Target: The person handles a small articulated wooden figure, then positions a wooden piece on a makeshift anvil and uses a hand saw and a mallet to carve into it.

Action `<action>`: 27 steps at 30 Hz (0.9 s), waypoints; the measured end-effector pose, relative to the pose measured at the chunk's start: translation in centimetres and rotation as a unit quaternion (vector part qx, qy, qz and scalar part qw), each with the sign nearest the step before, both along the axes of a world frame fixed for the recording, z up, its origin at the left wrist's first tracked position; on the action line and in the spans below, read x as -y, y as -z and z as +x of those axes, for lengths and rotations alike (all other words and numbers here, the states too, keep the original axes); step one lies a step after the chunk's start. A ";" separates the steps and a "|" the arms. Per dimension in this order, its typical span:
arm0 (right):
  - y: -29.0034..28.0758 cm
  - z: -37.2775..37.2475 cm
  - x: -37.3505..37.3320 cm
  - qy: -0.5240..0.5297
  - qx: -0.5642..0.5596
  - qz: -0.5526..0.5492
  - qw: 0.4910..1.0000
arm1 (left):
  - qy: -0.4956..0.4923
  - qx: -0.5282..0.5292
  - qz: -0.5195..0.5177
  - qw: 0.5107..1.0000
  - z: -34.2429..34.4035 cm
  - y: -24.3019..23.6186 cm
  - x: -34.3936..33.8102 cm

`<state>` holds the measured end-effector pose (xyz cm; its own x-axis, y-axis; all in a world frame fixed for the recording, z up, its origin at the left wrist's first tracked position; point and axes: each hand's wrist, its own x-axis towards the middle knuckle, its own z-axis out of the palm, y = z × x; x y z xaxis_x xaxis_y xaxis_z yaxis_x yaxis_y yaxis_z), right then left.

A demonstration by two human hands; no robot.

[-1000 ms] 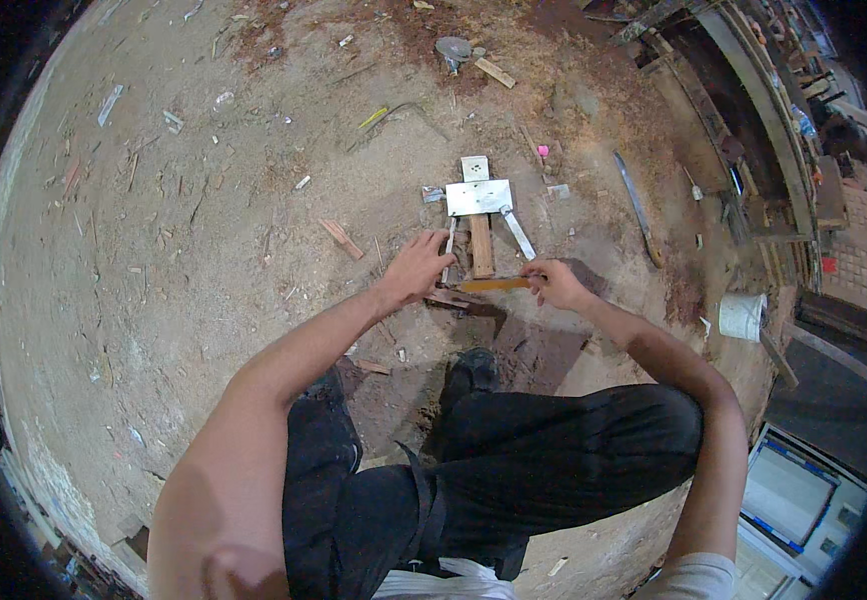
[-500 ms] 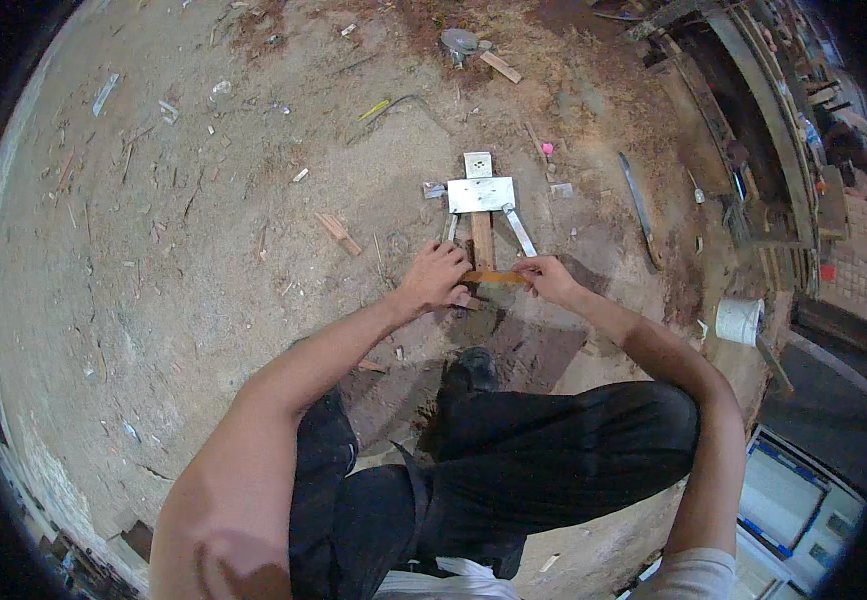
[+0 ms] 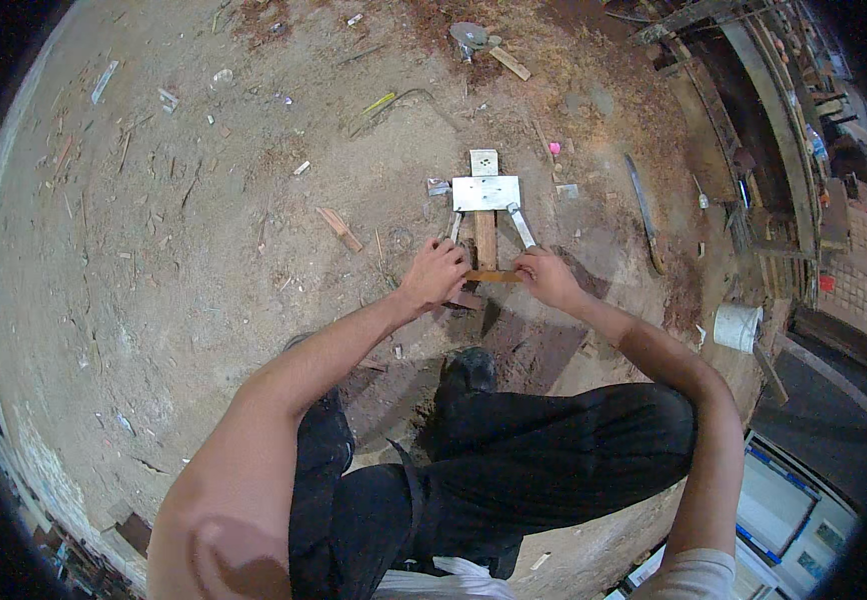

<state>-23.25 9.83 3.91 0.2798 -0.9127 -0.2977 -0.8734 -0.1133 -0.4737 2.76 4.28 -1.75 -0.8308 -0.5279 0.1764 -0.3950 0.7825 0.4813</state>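
My left hand (image 3: 436, 274) and my right hand (image 3: 548, 277) grip the two ends of a thin orange-brown strip (image 3: 496, 276). The strip lies crosswise over the near end of an upright-looking wooden slat (image 3: 486, 240). Farther along that slat sits a pale metal plate (image 3: 486, 193) with dark holes, and a smaller perforated metal piece (image 3: 484, 162) lies beyond it. Two metal bars slant toward me from the plate: the left bar (image 3: 456, 226) ends by my left fingers, the right bar (image 3: 523, 228) by my right fingers. My fingers hide both strip ends.
Sandy ground bears scraps, wood splinters (image 3: 340, 229) and a yellow-handled tool (image 3: 379, 103). A long blade (image 3: 645, 213) lies to the right, with a white bucket (image 3: 737, 328) nearer me. Timber (image 3: 769, 90) is piled at the far right. My boot (image 3: 469, 371) stands just behind the hands.
My right hand has shifted slightly left and curled farther over its end of the strip, up against the right bar's end. My left hand stays nearly in place.
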 end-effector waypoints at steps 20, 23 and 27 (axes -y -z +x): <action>-0.1 3.6 1.9 -0.031 -0.001 0.111 0.993 | 0.010 0.062 0.002 0.998 -0.8 -0.8 0.1; 0.8 3.4 1.7 -0.058 -0.013 0.122 0.991 | 0.006 0.042 0.007 0.999 -0.9 -0.5 0.0; -0.3 4.5 1.7 -0.083 -0.005 0.092 0.992 | 0.006 0.042 0.021 0.999 -0.6 -0.3 0.1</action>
<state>-18.71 8.13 4.19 0.4177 -0.7848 -0.4579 -0.8549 -0.1687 -0.4907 2.16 4.19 -1.43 -0.8485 -0.5226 0.0839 -0.4252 0.7674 0.4800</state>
